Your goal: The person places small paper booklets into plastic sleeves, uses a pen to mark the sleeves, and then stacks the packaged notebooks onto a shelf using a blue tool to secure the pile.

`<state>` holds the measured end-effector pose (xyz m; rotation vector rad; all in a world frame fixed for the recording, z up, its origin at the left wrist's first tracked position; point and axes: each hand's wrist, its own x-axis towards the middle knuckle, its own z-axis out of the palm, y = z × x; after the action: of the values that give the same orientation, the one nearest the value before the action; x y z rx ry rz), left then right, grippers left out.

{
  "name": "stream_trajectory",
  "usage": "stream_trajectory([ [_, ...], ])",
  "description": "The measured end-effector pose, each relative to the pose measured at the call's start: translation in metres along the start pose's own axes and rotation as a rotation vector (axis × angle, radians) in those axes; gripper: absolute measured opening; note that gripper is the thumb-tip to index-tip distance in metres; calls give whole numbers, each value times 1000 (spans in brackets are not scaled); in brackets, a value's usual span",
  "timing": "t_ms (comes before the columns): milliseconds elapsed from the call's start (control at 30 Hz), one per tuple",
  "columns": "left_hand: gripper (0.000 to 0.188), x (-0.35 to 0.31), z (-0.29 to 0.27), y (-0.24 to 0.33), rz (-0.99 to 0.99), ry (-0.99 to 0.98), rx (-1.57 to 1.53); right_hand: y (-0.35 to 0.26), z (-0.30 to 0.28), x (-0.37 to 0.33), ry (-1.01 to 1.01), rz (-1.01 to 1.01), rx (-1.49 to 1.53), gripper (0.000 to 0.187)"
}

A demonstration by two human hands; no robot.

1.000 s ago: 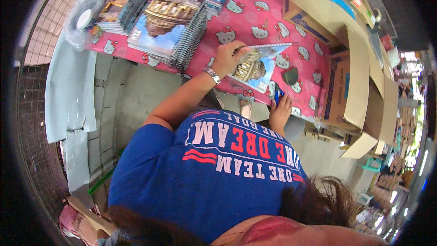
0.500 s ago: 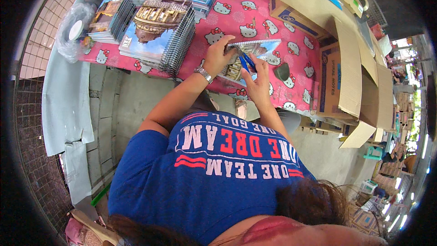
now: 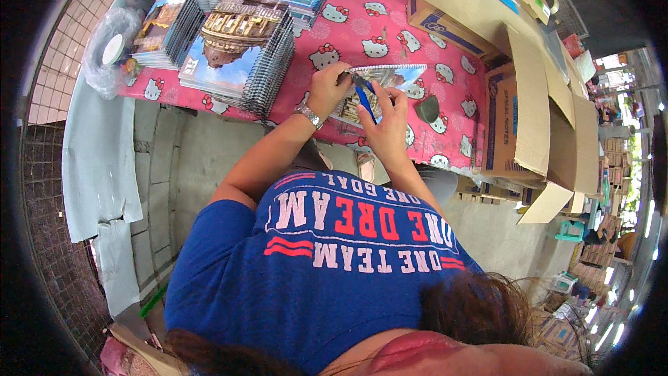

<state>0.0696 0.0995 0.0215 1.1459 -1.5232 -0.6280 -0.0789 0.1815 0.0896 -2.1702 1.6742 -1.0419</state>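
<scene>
A spiral notebook (image 3: pixel 402 78) with a picture cover lies on the pink cloth in front of me, its wire binding along the far edge. My left hand (image 3: pixel 327 92), with a watch at the wrist, is closed at the left end of that binding, fingers pinched on the notebook's corner. My right hand (image 3: pixel 390 124) grips a pair of blue-handled pliers (image 3: pixel 364 103) over the cover. Their dark jaws reach the binding end beside my left fingertips. What exactly the jaws touch is too small to tell.
Stacks of spiral notebooks (image 3: pixel 233 56) stand on the left of the table, more behind. A dark grey-green lump (image 3: pixel 427 108) sits right of the notebook. Open cardboard boxes (image 3: pixel 515 111) line the right side. A clear plastic bag (image 3: pixel 99 52) hangs at the left edge.
My right hand and the pliers have shifted left, bringing the jaws to the end of the binding by my left fingers. The pliers' handles have come closer together.
</scene>
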Motion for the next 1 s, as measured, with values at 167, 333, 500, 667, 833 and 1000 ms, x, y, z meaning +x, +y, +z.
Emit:
stream_trajectory([
  [167,18,-1,-1,8,8,-19,-3,6,-9,1,-326,382,344,54],
  [333,18,2,-12,28,165,25,55,18,-12,-16,-252,529,924,46],
  [500,18,28,-92,103,98,302,204,69,-36,-45,-68,329,331,44],
  [667,25,48,-211,104,-198,638,-141,191,-39,-110,-41,343,-215,56],
  [833,29,24,-264,41,-149,719,385,172,-31,-79,-39,381,-391,50],
  [1000,30,15,-261,-11,-100,791,659,183,12,-27,-39,432,-279,44],
])
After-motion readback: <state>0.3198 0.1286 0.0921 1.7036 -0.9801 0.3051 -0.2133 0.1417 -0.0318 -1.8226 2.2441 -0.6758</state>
